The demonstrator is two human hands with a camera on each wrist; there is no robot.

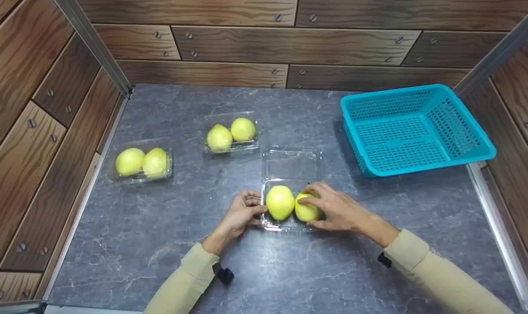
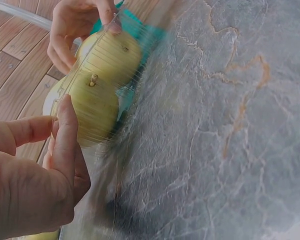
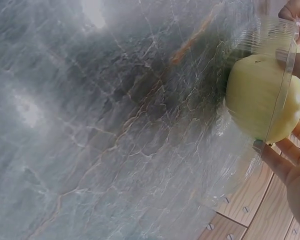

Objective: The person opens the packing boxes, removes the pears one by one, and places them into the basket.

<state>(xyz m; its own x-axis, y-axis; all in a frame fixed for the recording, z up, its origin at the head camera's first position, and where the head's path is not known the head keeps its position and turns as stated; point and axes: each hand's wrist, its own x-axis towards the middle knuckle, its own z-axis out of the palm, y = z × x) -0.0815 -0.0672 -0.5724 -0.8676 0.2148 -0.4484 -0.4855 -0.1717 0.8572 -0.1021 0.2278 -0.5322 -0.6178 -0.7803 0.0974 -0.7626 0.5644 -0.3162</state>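
A clear plastic clamshell box [image 1: 292, 165] lies with its lid spread back, two yellow-green pears [image 1: 280, 203] side by side in its near half. At the box's left side, my left hand [image 1: 242, 213] pinches the rim between thumb and fingers; the left wrist view shows this hand [image 2: 45, 160] close by the ribbed wall. Over the right-hand pear [image 1: 305, 208] curls my right hand [image 1: 338, 208], thumb on the near side and fingers across the top. In the right wrist view that pear [image 3: 257, 97] shows through the clear wall, partly behind the fingers.
Two more clear boxes, each with two pears, stand on the grey marbled table: one at far left [image 1: 170, 168], one behind and left of the open box [image 1: 209, 117]. A turquoise perforated basket [image 1: 438, 165] is at the back right. Wood-patterned walls [image 1: 229, 43] border the table.
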